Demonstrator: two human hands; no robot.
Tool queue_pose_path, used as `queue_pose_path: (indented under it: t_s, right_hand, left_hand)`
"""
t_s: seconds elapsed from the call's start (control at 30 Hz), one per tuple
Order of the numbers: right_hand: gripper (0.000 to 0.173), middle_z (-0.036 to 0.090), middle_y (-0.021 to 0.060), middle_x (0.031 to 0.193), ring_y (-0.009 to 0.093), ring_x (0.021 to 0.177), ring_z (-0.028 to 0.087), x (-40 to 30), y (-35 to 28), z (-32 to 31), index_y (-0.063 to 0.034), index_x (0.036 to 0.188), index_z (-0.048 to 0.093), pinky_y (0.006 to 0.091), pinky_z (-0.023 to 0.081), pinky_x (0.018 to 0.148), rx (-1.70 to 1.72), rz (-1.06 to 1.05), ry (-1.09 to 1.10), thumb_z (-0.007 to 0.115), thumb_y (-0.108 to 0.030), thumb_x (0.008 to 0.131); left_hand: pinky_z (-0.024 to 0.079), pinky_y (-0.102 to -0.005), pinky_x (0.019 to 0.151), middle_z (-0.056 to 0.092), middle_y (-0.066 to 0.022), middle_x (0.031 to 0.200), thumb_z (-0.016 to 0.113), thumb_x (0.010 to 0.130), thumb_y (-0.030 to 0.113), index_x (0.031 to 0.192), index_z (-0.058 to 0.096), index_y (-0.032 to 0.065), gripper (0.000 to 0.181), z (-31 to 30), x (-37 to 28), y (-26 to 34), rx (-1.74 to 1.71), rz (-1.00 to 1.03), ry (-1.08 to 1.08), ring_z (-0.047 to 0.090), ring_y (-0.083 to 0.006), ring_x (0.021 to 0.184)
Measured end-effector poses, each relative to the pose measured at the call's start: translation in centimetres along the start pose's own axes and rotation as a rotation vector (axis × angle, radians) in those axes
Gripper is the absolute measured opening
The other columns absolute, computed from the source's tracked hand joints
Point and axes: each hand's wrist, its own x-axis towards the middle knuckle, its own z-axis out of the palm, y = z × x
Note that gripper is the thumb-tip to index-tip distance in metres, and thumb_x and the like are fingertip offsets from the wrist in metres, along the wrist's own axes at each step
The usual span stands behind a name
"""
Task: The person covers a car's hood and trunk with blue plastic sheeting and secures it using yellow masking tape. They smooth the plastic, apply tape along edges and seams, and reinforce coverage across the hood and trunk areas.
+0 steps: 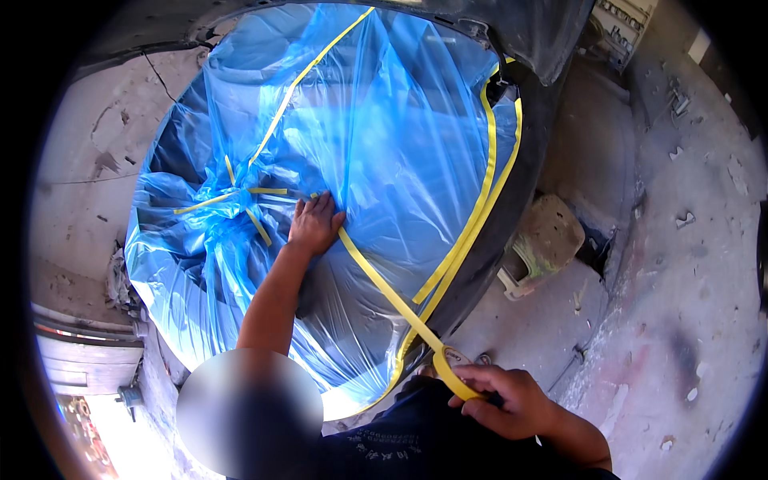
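Blue plastic masking film (390,162) covers the engine bay of a vehicle, gathered into a bunch at the left with several short strips of yellow tape over it. My left hand (316,225) presses flat on the film, right of that bunch, at the upper end of a tape strip. From there a strip of yellow masking tape (384,285) runs taut down to the roll (456,375). The roll is held in my right hand (504,399), near my body. More yellow tape follows the film's right and lower edges, and one long strip crosses its upper part diagonally.
The raised hood (528,30) spans the top. A dark fender (522,174) borders the film on the right. A worn plastic stool (543,243) stands on the stained floor beyond it. A shelf (624,27) with small items is at the upper right. A cabinet (90,363) stands lower left.
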Motion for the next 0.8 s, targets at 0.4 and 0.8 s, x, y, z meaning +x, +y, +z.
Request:
queue_pose_path:
  t_s: [0.4,0.8]
  right_hand:
    - [0.048,0.069,0.0203,0.107,0.026,0.096,0.071,0.7,3.4,-0.4,-0.0014,0.135,0.042,0.0330,0.056,0.078,-0.026,0.008,0.102,0.058,-0.003,0.090]
    - [0.044,0.071,0.0129,0.087,0.020,0.079,0.072,0.6,3.8,-0.6,-0.0005,0.131,0.048,0.0291,0.055,0.067,-0.022,-0.012,0.190,0.060,-0.010,0.091]
  left_hand:
    - [0.026,-0.0476,0.114,0.044,-0.0287,0.141,0.049,0.098,0.036,0.136,0.045,-0.0088,0.059,-8.9,-7.4,8.4,-0.473,0.049,0.147,0.040,-0.0414,0.134]
    - [0.016,-0.0483,0.118,0.027,-0.0315,0.151,0.044,0.090,0.067,0.143,0.029,-0.0124,0.097,-7.1,-10.2,12.3,-0.167,0.019,0.070,0.022,-0.0426,0.144]
